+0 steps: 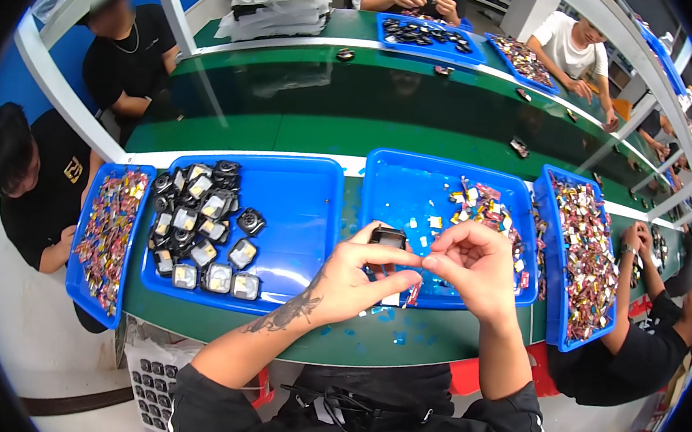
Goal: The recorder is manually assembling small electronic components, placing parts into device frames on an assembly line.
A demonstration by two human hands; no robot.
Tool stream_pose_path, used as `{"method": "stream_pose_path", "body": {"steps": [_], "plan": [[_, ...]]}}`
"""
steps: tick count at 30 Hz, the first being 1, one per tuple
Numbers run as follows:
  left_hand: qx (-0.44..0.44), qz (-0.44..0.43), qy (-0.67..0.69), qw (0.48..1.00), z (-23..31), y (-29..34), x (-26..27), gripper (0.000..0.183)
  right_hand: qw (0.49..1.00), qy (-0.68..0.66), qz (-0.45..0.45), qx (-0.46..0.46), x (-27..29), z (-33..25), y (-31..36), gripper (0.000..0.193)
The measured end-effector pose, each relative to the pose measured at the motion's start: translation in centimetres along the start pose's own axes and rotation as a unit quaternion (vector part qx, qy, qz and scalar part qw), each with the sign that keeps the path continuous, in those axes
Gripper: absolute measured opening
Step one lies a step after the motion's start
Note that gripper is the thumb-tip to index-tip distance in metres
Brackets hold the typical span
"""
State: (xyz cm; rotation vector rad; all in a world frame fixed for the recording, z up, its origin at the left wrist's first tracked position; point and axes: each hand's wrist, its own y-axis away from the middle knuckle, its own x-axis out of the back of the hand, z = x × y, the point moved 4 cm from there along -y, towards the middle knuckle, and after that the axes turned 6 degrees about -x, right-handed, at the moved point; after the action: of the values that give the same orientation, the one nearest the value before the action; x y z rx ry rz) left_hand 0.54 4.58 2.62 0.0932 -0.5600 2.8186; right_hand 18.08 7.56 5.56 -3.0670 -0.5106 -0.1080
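My left hand (366, 268) is closed round a small black square device housing (389, 236), which shows above the index finger. Thumb and fingertips of my right hand (476, 267) are pinched together, meeting the left fingertips; whatever lies between them is too small to make out. Both hands are over the near edge of a blue tray (399, 157) that holds small reddish circuit parts (484, 201) and blue film scraps. To its left, another blue tray (293, 212) contains several black housings (217, 206) with clear and pale square faces.
Blue trays of loose small parts stand at far left (123, 280) and right (558, 314). Beyond runs a green conveyor (303, 135) carrying scattered pieces, under a white frame (108, 136). Co-workers sit around it. Below the bench is a rack of black pieces (152, 383).
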Motion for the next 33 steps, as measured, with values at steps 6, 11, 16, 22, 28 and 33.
{"method": "stream_pose_path", "body": {"steps": [6,11,16,22,28,33], "plan": [[0.045,0.036,0.020,0.998,-0.2,0.4,0.6,0.017,0.996,-0.083,0.005,-0.013,-2.0,0.8,0.1,0.014],[0.058,0.054,0.060,0.995,-0.9,0.8,0.4,0.015,0.993,-0.116,0.021,-0.007,-1.8,1.5,0.4,0.008],[0.060,0.036,0.038,0.997,-0.7,0.7,0.6,0.015,0.998,-0.019,-0.045,-0.032,-1.0,1.3,0.6,0.007],[0.044,0.002,-0.017,0.999,0.0,0.5,0.7,0.013,0.988,0.103,-0.102,-0.057,-1.2,0.2,0.7,0.010],[0.014,-0.006,-0.052,0.999,0.9,0.8,1.9,0.014,0.982,0.013,-0.176,-0.062,-3.2,1.3,0.3,0.011],[0.047,0.029,-0.040,0.998,0.2,0.4,1.9,0.015,0.917,0.386,0.048,0.083,-2.5,1.6,-1.2,0.013]]}}
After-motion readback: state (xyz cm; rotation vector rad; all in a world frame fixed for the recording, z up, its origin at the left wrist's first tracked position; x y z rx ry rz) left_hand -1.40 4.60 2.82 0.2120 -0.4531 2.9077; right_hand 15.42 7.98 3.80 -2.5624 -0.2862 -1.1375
